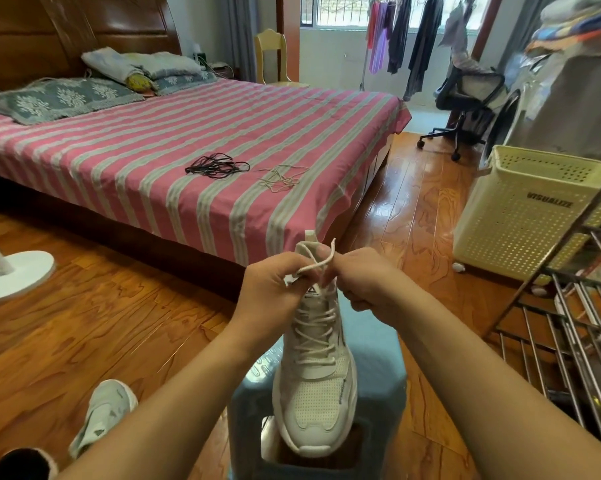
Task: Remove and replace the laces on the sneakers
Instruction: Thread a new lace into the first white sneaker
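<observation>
Your left hand [275, 289] and right hand [365, 282] sit close together, each pinching an end of the cream cord lace [318, 265] above the white mesh sneaker [314, 382] standing on the blue plastic stool [378, 386]. Pull unevenly and the upright shoe could tip off. You have two sneakers, the second pale one [101, 414] on the floor, and two loose lace bundles on the striped bed, one black [216, 166], one beige [281, 176].

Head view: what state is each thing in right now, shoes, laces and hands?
White sneaker: laced, standing on blue stool.
Lace ends: pinched by both hands.
Left hand: holding lace.
Right hand: holding lace.
Black laces: loose on bed.
Beige laces: loose on bed.
</observation>
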